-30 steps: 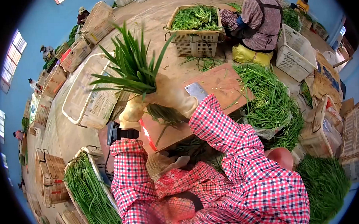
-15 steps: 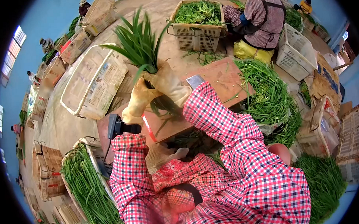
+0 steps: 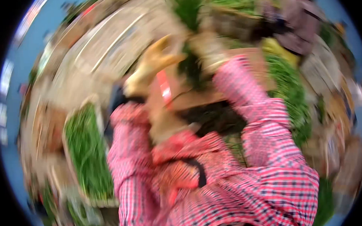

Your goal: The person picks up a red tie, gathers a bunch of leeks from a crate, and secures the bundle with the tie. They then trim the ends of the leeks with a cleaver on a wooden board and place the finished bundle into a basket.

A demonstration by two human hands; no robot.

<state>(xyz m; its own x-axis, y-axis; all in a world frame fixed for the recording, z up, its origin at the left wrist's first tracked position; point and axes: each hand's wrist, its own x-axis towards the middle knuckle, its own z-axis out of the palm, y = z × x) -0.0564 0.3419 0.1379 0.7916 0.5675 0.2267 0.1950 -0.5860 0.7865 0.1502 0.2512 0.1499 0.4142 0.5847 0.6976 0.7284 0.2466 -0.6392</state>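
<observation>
The view is blurred by motion. My right hand (image 3: 207, 51), in a pale glove, is closed round a bunch of long green leaves (image 3: 187, 9), which stick out above and below it. To its left, my left hand (image 3: 154, 61), in a yellowish glove, has its fingers spread and holds nothing. A red strip (image 3: 163, 87) lies on the reddish-brown board (image 3: 204, 96) beneath my hands.
A crate of green stalks (image 3: 88, 153) stands at the left, and a pale crate (image 3: 109, 45) behind it. Loose greens (image 3: 287, 88) are heaped at the right. Another person (image 3: 300, 23) sits at the upper right beside a filled basket (image 3: 235, 23).
My left hand has come off the bunch and opened. My right hand still holds the leaves, now higher in view. The whole view has shifted and blurred.
</observation>
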